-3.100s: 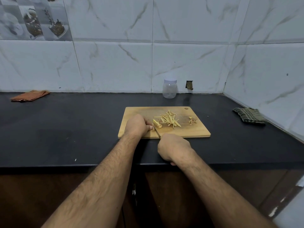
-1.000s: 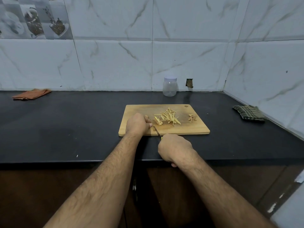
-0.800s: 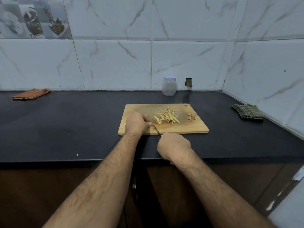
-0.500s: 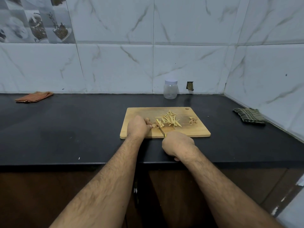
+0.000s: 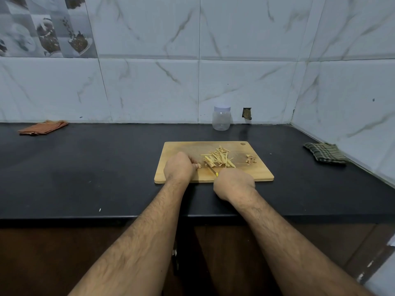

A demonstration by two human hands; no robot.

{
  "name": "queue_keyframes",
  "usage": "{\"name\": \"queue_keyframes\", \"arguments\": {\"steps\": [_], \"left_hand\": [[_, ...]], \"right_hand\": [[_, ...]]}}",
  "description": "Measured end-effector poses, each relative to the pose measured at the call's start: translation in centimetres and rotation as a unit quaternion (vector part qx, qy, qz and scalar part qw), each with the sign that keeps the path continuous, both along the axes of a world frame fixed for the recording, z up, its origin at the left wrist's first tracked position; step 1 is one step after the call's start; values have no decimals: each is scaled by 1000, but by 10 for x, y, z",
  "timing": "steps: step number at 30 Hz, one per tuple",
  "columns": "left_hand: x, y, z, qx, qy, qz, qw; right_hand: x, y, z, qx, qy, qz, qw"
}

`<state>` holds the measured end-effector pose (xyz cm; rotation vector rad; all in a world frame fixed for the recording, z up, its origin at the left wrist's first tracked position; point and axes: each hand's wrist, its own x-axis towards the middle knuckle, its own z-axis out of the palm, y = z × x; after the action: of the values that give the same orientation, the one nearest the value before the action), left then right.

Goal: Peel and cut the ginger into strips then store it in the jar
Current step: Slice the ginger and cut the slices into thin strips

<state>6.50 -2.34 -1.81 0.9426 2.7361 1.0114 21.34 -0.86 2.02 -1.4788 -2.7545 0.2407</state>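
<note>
A wooden cutting board (image 5: 258, 174) lies on the black counter. A pile of pale ginger strips (image 5: 220, 159) sits at its middle, with a short ginger chunk (image 5: 207, 161) at the pile's left edge. My left hand (image 5: 179, 167) rests curled on the board's left part, one fingertip poking out towards the blade; anything under its fingers is hidden. My right hand (image 5: 234, 183) grips a small yellow-handled knife (image 5: 211, 169), whose blade lies slanted between my left fingertips and the chunk. A clear plastic jar (image 5: 221, 119) with a white lid stands by the back wall.
Brown peel scraps (image 5: 250, 159) lie on the board's right part. An orange cloth (image 5: 42, 127) sits far left on the counter (image 5: 96, 167). A green checked cloth (image 5: 326, 154) lies at the right, near the tiled side wall.
My right hand and the knife have shifted a little right towards the strip pile. My left fingers no longer visibly hold the ginger chunk, which now lies right of the blade.
</note>
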Motion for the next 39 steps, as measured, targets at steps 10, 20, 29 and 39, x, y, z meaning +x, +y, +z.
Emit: {"name": "queue_keyframes", "arguments": {"steps": [10, 20, 29, 39], "left_hand": [[3, -4, -2, 1, 15, -17, 1000], [8, 0, 7, -16, -2, -5, 1000], [6, -1, 3, -7, -11, -23, 1000], [6, 1, 1, 4, -16, -8, 1000]], "right_hand": [[-7, -4, -5, -56, 37, -7, 998], [0, -9, -1, -78, 12, -1, 997], [12, -9, -5, -65, 39, -18, 997], [0, -8, -6, -81, 67, -17, 994]]}}
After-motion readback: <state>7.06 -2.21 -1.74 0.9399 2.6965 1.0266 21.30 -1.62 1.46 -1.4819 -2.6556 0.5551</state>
